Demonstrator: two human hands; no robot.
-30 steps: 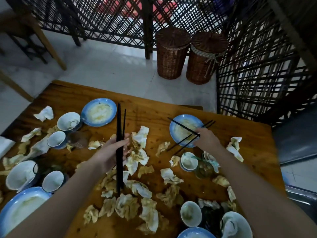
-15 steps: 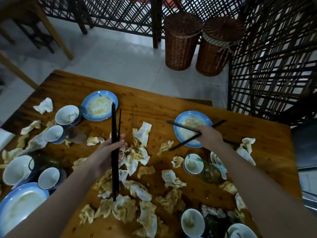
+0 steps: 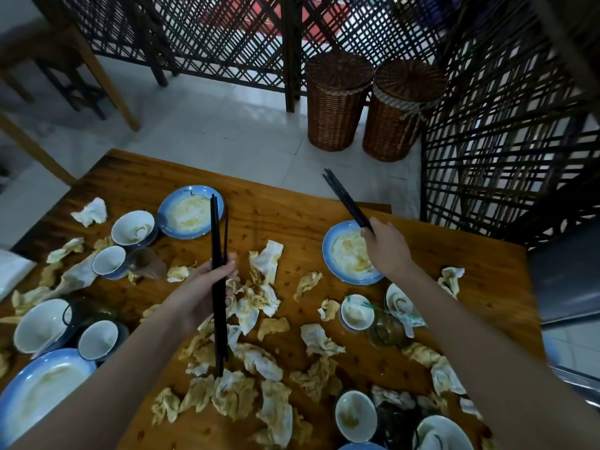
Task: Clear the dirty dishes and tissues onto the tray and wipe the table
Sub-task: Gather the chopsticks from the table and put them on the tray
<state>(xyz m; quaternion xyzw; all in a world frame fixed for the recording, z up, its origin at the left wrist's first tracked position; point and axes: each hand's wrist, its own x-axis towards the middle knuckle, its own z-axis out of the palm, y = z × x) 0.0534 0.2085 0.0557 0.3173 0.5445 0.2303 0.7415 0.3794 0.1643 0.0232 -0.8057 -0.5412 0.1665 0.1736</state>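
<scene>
Wood desk [image 3: 292, 219] is buried in plates, bowls and stained tissues. No tray in view, so I judge nothing is cleared yet. — Lin

Biggest item is the large blue plate [image 3: 39, 391] at the near left corner. Then the far plate [image 3: 190, 211] and the right plate [image 3: 347, 254]. All smeared, all on the desk. — Ray

Bowls? — Lin

White bowls [image 3: 133, 228] just beside the far plate, more at near left. One small bowl [image 3: 357, 311] sits next to a glass [image 3: 386, 329], nearer me than the right plate. Tissues [image 3: 266, 264] lie crumpled across the middle and the near edge. — Ray

Step in hand looks like chopstick pickup. Left hand [image 3: 204, 290] is closed round a black chopstick bundle [image 3: 214, 228], held lengthwise above the tissues. Right hand [image 3: 388, 248] grips a second chopstick set [image 3: 345, 199] over the right plate, tips pointing up and away. — Lin

Suggest:
1. Merge both sets into one hand, with ends squared and the grip near mid-length. They look thin and slick, so a loose one could slide out.
2. Use the freed hand to stack: plates at the bottom, bowls nested on top.
3. Watch the glass. It is crowded by the small bowl and would probably tip easily.
4. Tissues go last, bunched into a bowl.
5. Wipe only once the desk is bare. — Ray
</scene>
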